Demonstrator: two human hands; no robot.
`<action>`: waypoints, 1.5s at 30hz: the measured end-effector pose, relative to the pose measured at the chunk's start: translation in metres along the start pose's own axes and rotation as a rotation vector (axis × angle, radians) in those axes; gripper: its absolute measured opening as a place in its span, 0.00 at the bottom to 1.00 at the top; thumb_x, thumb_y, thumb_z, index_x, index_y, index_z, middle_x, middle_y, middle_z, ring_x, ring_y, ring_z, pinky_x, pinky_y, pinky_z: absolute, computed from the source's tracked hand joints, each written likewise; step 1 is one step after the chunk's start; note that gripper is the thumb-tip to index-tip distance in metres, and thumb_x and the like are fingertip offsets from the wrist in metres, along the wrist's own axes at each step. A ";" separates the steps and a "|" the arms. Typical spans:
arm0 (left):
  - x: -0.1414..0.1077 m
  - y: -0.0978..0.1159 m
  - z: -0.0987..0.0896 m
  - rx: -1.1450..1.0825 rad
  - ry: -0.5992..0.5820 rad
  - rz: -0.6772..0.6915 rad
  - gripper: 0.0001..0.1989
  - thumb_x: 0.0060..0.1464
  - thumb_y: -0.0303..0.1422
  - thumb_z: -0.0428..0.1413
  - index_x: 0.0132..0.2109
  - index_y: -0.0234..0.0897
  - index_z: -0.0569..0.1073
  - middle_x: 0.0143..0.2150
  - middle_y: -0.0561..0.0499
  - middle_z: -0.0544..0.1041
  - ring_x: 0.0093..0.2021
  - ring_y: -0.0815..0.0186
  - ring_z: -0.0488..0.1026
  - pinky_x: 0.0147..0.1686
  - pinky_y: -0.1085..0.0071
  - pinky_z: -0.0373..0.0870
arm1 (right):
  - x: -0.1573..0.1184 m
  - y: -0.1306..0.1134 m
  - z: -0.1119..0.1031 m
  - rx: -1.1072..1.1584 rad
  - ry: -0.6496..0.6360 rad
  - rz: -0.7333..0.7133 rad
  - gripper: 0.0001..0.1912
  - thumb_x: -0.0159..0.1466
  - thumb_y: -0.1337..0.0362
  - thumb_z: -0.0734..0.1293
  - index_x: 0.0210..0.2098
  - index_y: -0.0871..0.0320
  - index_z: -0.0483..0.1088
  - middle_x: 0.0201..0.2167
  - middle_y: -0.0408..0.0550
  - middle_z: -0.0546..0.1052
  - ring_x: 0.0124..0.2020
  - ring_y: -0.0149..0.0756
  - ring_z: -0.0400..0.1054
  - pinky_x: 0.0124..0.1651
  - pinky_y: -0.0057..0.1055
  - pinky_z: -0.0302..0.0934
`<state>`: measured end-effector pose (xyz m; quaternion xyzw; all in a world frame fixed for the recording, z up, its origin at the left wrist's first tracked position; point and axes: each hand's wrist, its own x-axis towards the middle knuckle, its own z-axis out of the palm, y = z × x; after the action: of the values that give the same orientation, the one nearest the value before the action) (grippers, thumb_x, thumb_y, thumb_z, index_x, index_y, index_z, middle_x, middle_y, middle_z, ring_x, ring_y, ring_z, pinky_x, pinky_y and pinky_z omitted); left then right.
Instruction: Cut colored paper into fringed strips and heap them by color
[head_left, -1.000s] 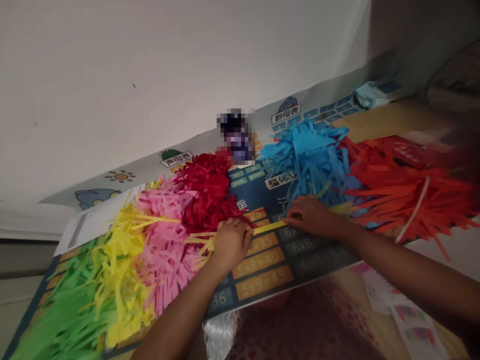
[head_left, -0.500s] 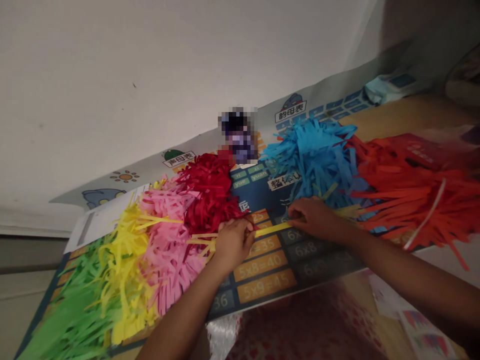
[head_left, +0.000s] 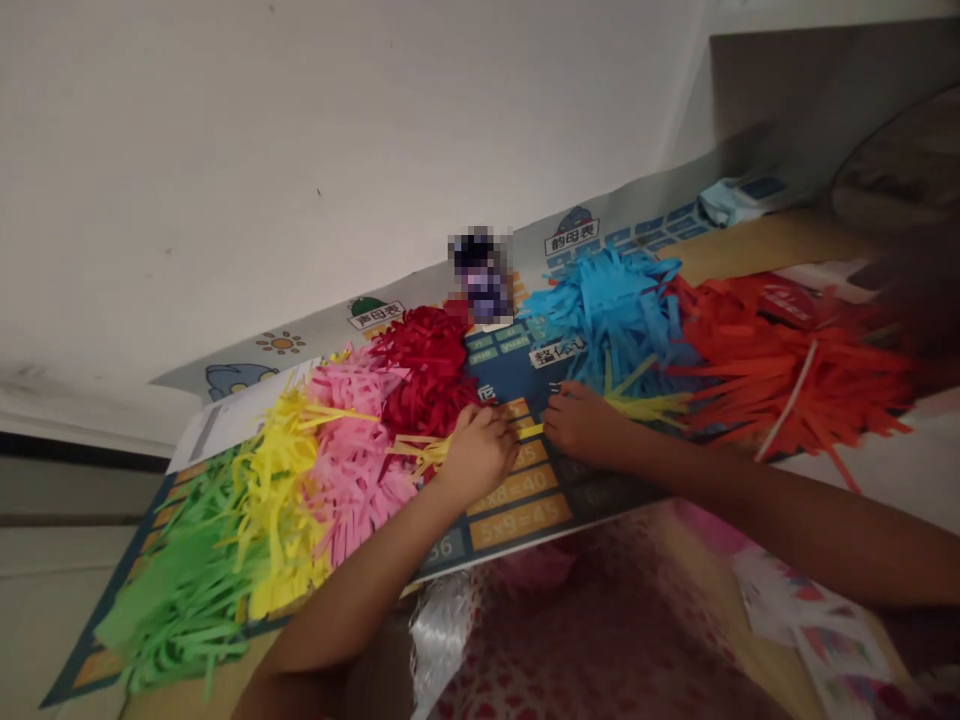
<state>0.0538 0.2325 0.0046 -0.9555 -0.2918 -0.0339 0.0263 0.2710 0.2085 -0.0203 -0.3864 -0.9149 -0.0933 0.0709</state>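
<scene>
My left hand (head_left: 480,447) is closed on a yellow paper strip (head_left: 531,432), whose short visible stretch spans the gap to my right hand (head_left: 583,424). My right hand pinches the other side of it, its fingertips partly hidden. Beyond my left hand, yellow fringed ends (head_left: 417,450) poke out over pink paper fringe (head_left: 356,470) and dark red fringe (head_left: 427,370). More yellow ends (head_left: 654,408) show behind my right hand, near a bunch of blue paper fringe (head_left: 611,300). Both hands are low over a printed chart sheet (head_left: 517,515).
Yellow fringe (head_left: 281,500) and green fringe (head_left: 187,570) cover the chart's left side. Orange-red fringe (head_left: 795,370) lies at right with a white strip (head_left: 789,400) across it. A blurred-out object (head_left: 484,280) stands at the back, near the white wall (head_left: 337,120).
My hands have come closer together, so less of the yellow strip shows between them. The camera view has shifted slightly.
</scene>
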 end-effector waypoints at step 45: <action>-0.013 -0.023 0.017 -0.307 0.105 -0.249 0.07 0.59 0.33 0.55 0.36 0.39 0.77 0.38 0.49 0.77 0.42 0.61 0.68 0.43 0.62 0.58 | -0.022 0.027 0.017 0.419 0.024 0.320 0.09 0.67 0.62 0.65 0.33 0.56 0.74 0.35 0.46 0.75 0.39 0.38 0.63 0.41 0.33 0.45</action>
<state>0.0309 0.2451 -0.0131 -0.9017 -0.3975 -0.1309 -0.1088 0.3043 0.2153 -0.0380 -0.5018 -0.8406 0.1062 0.1740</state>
